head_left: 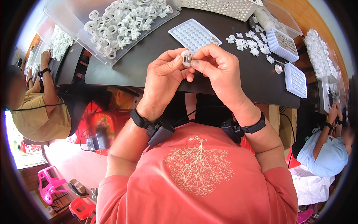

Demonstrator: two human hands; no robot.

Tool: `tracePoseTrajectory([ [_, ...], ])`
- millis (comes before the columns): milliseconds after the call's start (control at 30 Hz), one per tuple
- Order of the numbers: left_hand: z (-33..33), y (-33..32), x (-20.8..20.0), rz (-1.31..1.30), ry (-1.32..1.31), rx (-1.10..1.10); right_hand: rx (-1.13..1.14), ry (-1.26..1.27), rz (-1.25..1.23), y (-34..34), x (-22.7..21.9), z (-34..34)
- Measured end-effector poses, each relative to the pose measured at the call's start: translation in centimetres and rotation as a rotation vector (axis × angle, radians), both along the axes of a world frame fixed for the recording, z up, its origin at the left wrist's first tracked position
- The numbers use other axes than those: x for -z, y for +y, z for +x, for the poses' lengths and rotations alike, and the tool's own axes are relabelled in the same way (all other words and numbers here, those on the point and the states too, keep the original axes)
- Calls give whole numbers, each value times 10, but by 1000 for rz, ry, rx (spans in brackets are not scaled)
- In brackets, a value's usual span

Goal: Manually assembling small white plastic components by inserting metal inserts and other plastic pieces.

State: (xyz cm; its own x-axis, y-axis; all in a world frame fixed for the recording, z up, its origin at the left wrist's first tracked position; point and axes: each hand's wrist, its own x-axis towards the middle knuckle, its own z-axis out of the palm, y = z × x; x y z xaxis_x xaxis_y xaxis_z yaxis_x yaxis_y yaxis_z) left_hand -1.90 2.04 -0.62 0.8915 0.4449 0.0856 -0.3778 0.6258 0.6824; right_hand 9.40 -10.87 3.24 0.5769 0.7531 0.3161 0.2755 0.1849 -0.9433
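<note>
Between my two hands, over the near edge of the dark table, is a small round white plastic part (187,58) with a dark slot and a bit of metal in its middle. My left hand (164,72) pinches it between thumb and fingers from the left. From the right, my right hand (220,67) closes thumb and forefinger on the same part, partly covering it. Just beyond the hands lies a white tray (186,31) with rows of pockets. A few small metal-coloured pieces (214,40) sit at its right corner.
A clear bin (123,56) heaped with white plastic parts (121,28) stands far left, near a perforated white basket (223,8). To the right are loose white parts (253,43), stacked trays (281,44) and another tray (296,80). Co-workers sit on both sides.
</note>
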Motion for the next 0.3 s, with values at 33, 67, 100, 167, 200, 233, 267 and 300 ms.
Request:
tracePoseTrajectory([
  [33, 0, 0, 0, -1, 0, 0, 2, 13, -13, 0, -4, -1],
  [67, 0, 0, 0, 9, 7, -1, 3, 25, -27, 0, -6, -1],
  [100, 0, 0, 0, 18, 14, -2, 4, 25, -27, 0, -8, 0],
  [167, 0, 0, 0, 16, 19, -1, -15, 88, -81, 1, -9, 2],
  [200, 0, 1, 0, 15, 22, -2, -14, 88, -81, 1, -11, 3],
  [233, 0, 1, 0, 15, 22, -2, -42, 135, -82, 0, -12, 3],
  [267, -1, 1, 0, 11, 16, 8, -70, 183, -83, 0, -13, 4],
  [300, -1, 1, 0, 8, 9, 19, -60, 138, -71, 0, -11, 3],
])
